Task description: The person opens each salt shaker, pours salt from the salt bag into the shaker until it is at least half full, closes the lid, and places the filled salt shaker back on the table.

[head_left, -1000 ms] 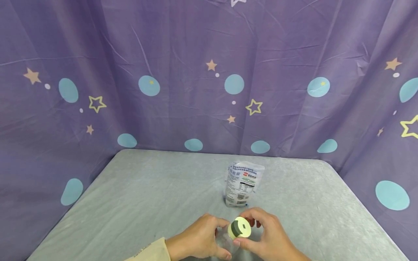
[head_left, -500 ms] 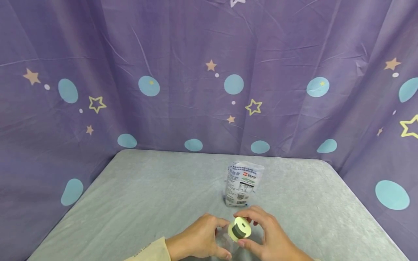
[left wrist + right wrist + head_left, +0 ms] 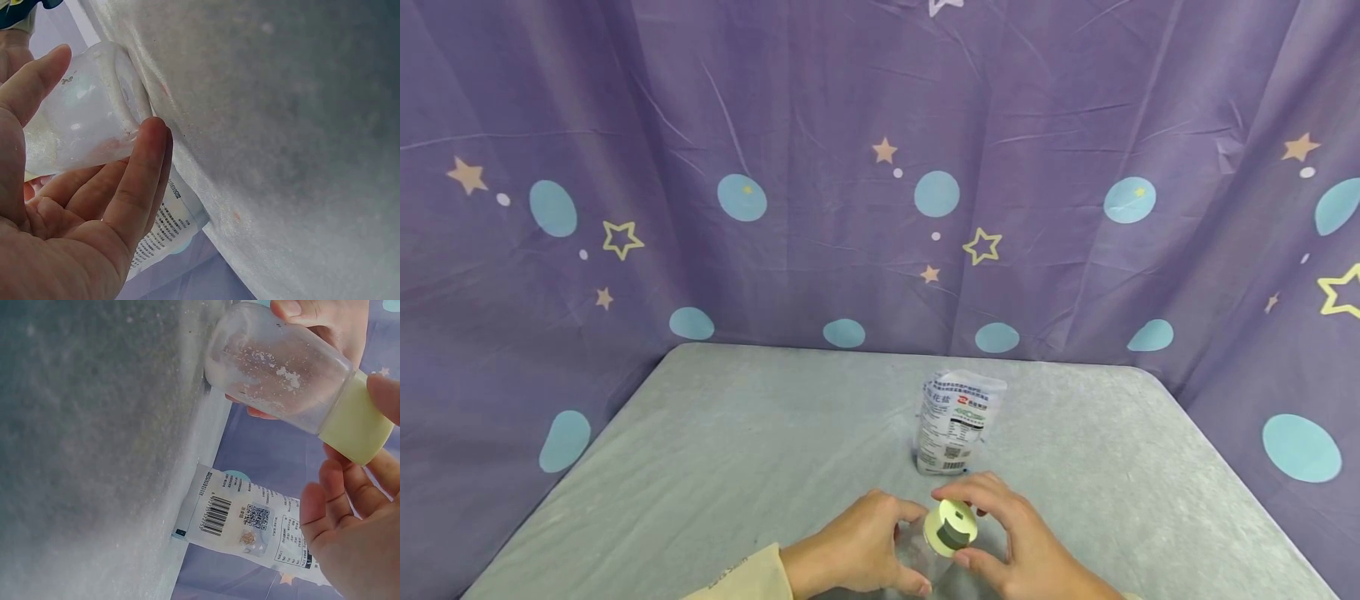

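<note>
A clear seasoning shaker (image 3: 284,372) with a pale yellow cap (image 3: 951,515) stands near the table's front, between the hands. White grains cling inside its see-through body in the right wrist view. My left hand (image 3: 861,546) holds the body, thumb on one side and fingers on the other. Thumb and fingertips of my right hand (image 3: 1030,537) are at the cap's sides, pinching it. A dark grey patch and a small slot show on the cap's top. Low in the left wrist view, the fingers (image 3: 140,175) lie along the shaker near its base.
A white printed pouch (image 3: 955,425) stands upright just behind the shaker, with a barcode low on its front. Grey cloth covers the table (image 3: 737,442). A purple curtain (image 3: 842,208) with stars and blue spots hangs behind and at both sides.
The cap has turned counterclockwise seen from above, its grey patch swinging from the left toward the front. My right fingers have shifted slightly with it. The left hand and the pouch stay put.
</note>
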`<state>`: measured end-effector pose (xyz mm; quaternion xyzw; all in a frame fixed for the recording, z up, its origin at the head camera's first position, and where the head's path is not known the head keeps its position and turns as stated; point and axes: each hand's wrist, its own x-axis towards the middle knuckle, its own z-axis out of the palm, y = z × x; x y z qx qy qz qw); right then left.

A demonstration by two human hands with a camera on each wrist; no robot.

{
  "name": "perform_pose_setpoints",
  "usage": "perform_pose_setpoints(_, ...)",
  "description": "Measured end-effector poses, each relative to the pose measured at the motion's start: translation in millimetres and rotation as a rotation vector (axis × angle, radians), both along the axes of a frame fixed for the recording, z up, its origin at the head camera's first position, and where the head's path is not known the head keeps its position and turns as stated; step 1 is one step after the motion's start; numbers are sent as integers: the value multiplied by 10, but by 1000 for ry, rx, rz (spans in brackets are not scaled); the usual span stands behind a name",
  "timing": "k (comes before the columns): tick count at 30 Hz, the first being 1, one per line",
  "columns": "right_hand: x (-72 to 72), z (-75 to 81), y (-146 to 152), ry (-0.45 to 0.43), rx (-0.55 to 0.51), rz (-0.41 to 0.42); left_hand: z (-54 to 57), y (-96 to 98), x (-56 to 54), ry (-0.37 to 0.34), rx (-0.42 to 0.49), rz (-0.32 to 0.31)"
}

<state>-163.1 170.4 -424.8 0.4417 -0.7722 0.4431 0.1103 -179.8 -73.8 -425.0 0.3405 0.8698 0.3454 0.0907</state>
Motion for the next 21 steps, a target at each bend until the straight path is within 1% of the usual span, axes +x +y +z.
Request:
perform_pose_setpoints(1,2,1,0,-1,3,2,4,0,2,-6,-1,2)
perform_pose_setpoints(3,6,4,-1,-1,5,0,4,1,4,6,-11,3)
perform_pose_setpoints(6,12,7,-9,11,3,-22,5,1,7,17,-14,5)
perform_pose_setpoints(12,19,-12,-36,52,6,-121,-3,-1,12,16,-5,12)
perform_pose_setpoints(21,44,-57,-72,-19,-6,-243,-4,16,29,57,-13,19)
